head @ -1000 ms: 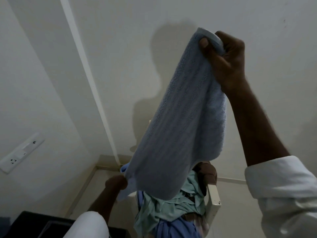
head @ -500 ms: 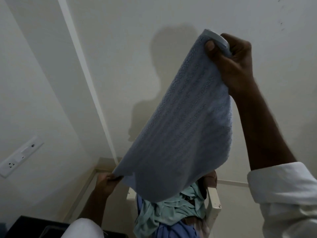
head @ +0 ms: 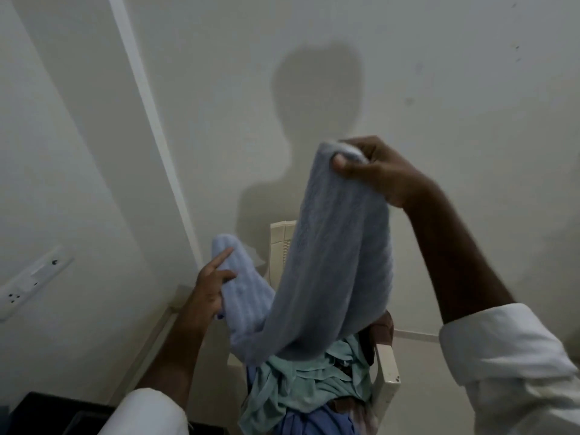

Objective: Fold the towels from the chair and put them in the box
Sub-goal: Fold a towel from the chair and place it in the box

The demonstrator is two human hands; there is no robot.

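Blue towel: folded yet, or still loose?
Loose. The blue towel sags in a U between the right hand and left hand, above the chair.

Right hand [head: 381, 171] raised, pinching the top corner of a pale blue towel [head: 329, 271]. Left hand [head: 208, 288] lower, gripping the other end with forefinger extended. Towel sagging in a loop between them, above a white plastic chair [head: 387, 368] heaped with green and blue cloths [head: 307, 384]. Dark box [head: 47, 414] at bottom left, wall socket [head: 28, 285] beyond.

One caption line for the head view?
Two hands hold a pale blue ribbed towel above a white plastic chair.
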